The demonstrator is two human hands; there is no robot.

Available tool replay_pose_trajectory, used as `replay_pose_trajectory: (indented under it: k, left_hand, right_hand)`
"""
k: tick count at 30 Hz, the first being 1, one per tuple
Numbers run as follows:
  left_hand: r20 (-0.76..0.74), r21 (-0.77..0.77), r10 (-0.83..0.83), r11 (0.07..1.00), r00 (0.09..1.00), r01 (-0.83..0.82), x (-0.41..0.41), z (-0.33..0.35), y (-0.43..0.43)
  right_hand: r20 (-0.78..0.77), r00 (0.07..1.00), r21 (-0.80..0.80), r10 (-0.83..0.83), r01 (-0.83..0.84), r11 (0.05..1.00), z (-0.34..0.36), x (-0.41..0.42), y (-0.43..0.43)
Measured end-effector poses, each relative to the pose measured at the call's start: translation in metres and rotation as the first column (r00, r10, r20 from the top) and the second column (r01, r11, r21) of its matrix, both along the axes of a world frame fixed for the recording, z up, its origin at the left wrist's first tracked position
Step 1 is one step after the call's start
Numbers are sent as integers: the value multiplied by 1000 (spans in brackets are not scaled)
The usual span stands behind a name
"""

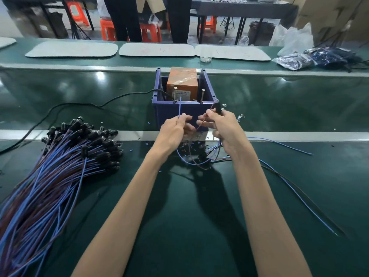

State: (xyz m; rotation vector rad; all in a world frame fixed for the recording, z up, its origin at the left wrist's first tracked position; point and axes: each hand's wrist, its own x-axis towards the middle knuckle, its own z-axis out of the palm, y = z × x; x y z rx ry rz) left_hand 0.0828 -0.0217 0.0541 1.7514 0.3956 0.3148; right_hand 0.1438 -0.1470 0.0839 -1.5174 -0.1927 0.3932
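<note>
Pinching the thin blue insulated wire (180, 108) between thumb and forefinger, the left hand (175, 126) holds the wire's free end upright, just in front of the dark blue plastic box (165, 112). There a slim metal post (175, 94) stands before an orange block (182, 80). The right hand (221, 126) is curled round the small black cylindrical cap (218, 105), and its fingertips seem also to pinch the thin brown wire (201, 121). Both wires hang in a loop under the hands, down to the dark green work mat (199, 216), among small cut bits of insulation (191, 145). I judge the wires to be very light and limp — they bend under their own weight, and the smooth coat can slip between dry fingers. So the best place to hold is close to the tip, where a short piece stays straight enough to aim at the post. The cap is the stiff part and gives a firm hold. At the left lies a large bundle of blue and brown leads with black caps (60, 166), well apart from the hands.
</note>
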Motion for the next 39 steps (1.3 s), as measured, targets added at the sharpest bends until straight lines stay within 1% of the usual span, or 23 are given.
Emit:
replay_pose_trajectory:
  k: [3, 5, 7, 10, 12, 15, 17, 20, 24, 27, 29, 31, 34, 36, 39]
  left_hand:
    - [21, 108, 107, 988, 994, -109, -4, 1, 9]
    - [-7, 74, 185, 980, 983, -184, -4, 2, 16]
    - [-18, 27, 244, 969, 969, -244, -3, 3, 21]
    - [2, 36, 295, 955, 955, -295, -2, 3, 23]
    - [22, 89, 296, 951, 955, -297, -3, 3, 22]
    - [50, 223, 301, 926, 952, -305, -6, 5, 19]
    - [97, 254, 353, 895, 931, -366, -8, 4, 16]
    - [201, 249, 411, 857, 889, -452, -11, 5, 13]
    - [261, 278, 391, 845, 882, -457, -13, 8, 15]
    - [283, 359, 383, 808, 879, -467, -15, 8, 20]
    - [281, 397, 397, 780, 874, -483, -16, 9, 25]
    - [245, 427, 404, 771, 881, -473, -17, 11, 30]
    - [191, 457, 383, 780, 904, -427, -19, 13, 35]
    - [182, 465, 365, 786, 913, -407, -19, 14, 34]
    - [196, 398, 359, 821, 912, -409, -18, 15, 31]
  right_hand:
    - [-9, 1000, 70, 20, -19, 997, 0, 0, -2]
    - [6, 1000, 107, -2, 1, 994, -2, 1, -2]
    - [32, 998, 100, -59, 55, 993, -5, 3, 0]
    - [43, 987, 86, -155, 151, 985, -10, 7, 2]
    - [37, 980, 84, -196, 193, 978, -8, 8, 2]
    - [19, 979, 96, -203, 200, 975, -5, 9, -1]
    - [24, 982, 112, -189, 185, 976, -4, 9, -3]
    - [42, 987, 131, -154, 147, 980, -4, 10, -5]
    - [66, 988, 118, -138, 129, 985, -5, 11, -4]
    - [80, 985, 111, -156, 147, 983, -7, 11, -2]
    - [73, 983, 117, -168, 158, 980, -7, 11, -2]
    - [61, 983, 127, -176, 167, 978, -7, 12, -3]
    - [50, 983, 134, -175, 167, 977, -8, 12, -3]
    - [51, 985, 131, -165, 157, 979, -8, 11, -2]
    - [57, 985, 124, -162, 154, 980, -7, 10, -3]
